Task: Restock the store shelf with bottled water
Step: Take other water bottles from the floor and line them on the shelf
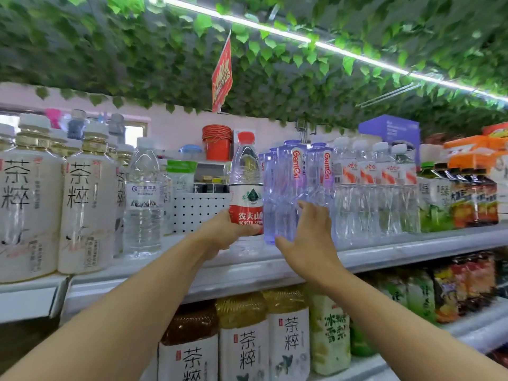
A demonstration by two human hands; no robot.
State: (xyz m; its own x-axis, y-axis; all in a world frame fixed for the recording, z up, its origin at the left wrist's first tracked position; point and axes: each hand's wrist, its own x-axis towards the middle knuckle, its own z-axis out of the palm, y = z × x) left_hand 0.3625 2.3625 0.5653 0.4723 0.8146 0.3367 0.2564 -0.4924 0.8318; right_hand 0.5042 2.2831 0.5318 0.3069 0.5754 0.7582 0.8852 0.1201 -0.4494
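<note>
Both hands are raised to the upper shelf (384, 251). A red-capped water bottle (246, 185), clear and filled with water, is gripped low on its red-and-white label by the left hand (222, 233) and is held upright at the shelf's front edge. The right hand (308, 237) is laid with spread, fairly straight fingers against the purple-tinted water bottles (291, 188) just beside it. Further right along the shelf, clear water bottles with white caps (368, 188) are lined up. Toward the left end, tall tea bottles (88, 199) with pale labels are ranged; amber tea is seen in bottles on the lower shelf (481, 328).
</note>
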